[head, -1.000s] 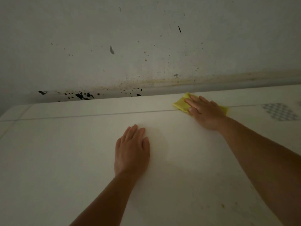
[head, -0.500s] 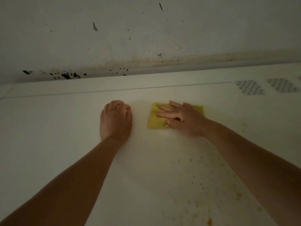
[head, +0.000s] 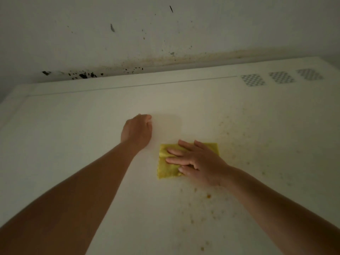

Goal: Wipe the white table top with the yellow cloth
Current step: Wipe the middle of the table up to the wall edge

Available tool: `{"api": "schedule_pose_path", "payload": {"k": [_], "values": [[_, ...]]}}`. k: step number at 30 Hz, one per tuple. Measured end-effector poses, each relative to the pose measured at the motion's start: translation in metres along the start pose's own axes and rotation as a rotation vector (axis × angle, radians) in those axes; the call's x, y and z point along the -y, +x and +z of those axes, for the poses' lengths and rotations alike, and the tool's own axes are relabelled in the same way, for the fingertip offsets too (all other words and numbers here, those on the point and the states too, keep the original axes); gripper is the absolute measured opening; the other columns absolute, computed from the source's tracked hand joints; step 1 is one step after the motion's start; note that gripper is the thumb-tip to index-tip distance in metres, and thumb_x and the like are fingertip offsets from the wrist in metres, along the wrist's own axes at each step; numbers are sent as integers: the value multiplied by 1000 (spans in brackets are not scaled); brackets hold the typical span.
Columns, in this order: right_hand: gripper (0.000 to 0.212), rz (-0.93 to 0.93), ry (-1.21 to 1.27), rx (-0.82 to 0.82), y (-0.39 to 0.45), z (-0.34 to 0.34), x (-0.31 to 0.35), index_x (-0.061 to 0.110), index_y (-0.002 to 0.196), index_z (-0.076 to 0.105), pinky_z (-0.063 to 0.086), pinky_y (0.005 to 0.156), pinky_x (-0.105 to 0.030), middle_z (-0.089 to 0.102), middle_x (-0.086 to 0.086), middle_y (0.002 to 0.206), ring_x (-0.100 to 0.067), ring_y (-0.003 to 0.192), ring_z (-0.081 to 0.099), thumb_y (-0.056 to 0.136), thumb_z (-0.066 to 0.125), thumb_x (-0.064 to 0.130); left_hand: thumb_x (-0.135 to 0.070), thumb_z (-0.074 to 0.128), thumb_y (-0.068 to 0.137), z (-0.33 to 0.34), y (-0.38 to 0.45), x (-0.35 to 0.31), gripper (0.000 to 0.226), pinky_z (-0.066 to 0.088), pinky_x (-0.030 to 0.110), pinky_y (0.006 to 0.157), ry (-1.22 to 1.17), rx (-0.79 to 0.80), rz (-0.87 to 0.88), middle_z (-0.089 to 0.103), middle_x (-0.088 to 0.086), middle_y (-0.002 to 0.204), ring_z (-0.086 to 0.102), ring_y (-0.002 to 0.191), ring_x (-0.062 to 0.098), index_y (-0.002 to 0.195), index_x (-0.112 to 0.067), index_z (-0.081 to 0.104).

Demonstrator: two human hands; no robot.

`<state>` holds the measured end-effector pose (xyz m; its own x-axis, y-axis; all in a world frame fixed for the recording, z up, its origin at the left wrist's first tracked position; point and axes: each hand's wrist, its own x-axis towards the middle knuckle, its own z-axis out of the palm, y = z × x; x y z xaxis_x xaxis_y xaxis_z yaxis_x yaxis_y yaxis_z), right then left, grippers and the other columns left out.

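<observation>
The yellow cloth (head: 166,167), folded into a rectangle, lies flat near the middle of the white table top (head: 73,129). My right hand (head: 197,161) presses down on it with the fingers spread and pointing left, covering its right half. My left hand (head: 137,130) rests on the bare table just up and to the left of the cloth, fingers curled under into a loose fist, holding nothing. Brownish specks and crumbs (head: 208,196) dot the table in front of and to the right of the cloth.
A stained wall (head: 165,34) rises behind the table's far edge, with black marks (head: 82,74) along its base. Three grey checkered patches (head: 253,80) sit at the table's far right. The table's left edge (head: 11,100) shows at the far left.
My right hand has slid the cloth from the far edge toward me, across the middle. My left hand has curled from flat into a fist. The camera has tilted down.
</observation>
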<state>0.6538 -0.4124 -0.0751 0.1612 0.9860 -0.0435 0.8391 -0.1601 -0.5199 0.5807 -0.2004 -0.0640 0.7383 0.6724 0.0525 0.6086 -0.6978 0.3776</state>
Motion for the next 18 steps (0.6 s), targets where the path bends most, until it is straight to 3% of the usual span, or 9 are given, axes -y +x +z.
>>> {"api": "schedule_pose_path", "payload": {"k": [10, 18], "values": [[49, 48, -25, 54, -108, 59, 90, 47, 136, 34, -5, 108, -30, 12, 33, 141, 1, 136, -3, 88, 34, 39, -15, 46, 88, -4, -195, 22, 32, 31, 40, 107, -102, -40, 33, 50, 10, 138, 41, 129, 30, 117, -13, 57], [40, 19, 21, 76, -164, 95, 147, 44, 131, 45, -3, 109, -31, 21, 30, 145, 2, 135, -2, 94, 47, 28, -11, 45, 87, -25, -268, 18, 33, 37, 38, 103, -186, 21, 11, 54, 13, 131, 46, 121, 31, 118, -10, 55]]}}
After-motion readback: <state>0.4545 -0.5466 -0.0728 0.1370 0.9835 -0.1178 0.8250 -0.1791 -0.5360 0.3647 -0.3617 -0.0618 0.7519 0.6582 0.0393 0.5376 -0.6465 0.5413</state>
